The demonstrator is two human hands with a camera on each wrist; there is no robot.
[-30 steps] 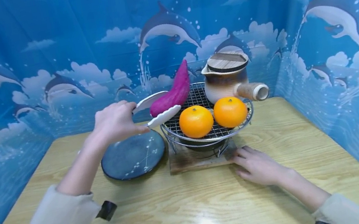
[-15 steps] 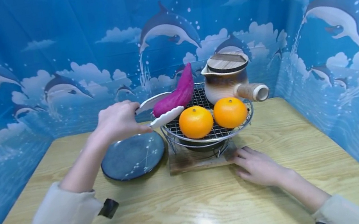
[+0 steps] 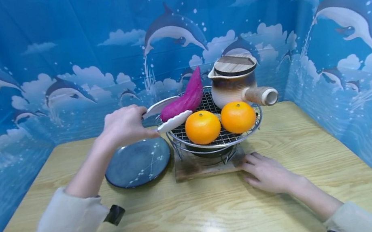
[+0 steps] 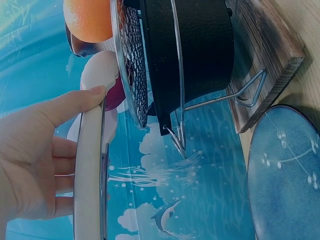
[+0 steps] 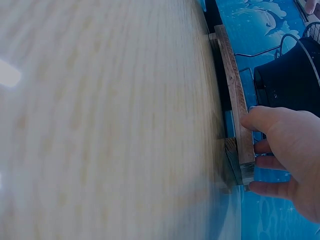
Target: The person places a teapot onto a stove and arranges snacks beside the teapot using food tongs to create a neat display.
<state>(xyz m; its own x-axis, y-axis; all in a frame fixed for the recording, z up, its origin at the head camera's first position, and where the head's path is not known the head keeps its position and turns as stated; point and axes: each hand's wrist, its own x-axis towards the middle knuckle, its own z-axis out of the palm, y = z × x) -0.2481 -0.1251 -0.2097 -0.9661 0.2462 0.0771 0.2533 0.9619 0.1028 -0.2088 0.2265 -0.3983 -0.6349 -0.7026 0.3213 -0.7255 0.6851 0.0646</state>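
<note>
My left hand [image 3: 125, 125] grips a pair of white tongs [image 3: 175, 122] with dark edging, thumb on one arm and fingers on the other. Between the scalloped tips lies a purple sweet potato [image 3: 187, 98], its pointed end tilted up, at the left side of the round wire grill rack [image 3: 207, 100]. Whether it touches the mesh I cannot tell. In the left wrist view, the tongs [image 4: 90, 165] hide most of the sweet potato [image 4: 116, 95]. My right hand [image 3: 263, 172] rests its fingertips against the right front corner of the wooden board [image 3: 209, 168] under the stove.
Two oranges [image 3: 203, 127] sit at the rack's front. Behind them stands a lidded clay pot [image 3: 234, 88], its handle [image 3: 261, 95] jutting right. A black stove [image 4: 205, 50] is under the rack. A dark blue plate [image 3: 138, 163] lies left on the wooden table [image 3: 174, 224].
My left hand, with the tongs and sweet potato, has moved slightly right and down toward the rack. The sweet potato's raised end is lower. My right hand stays at the board.
</note>
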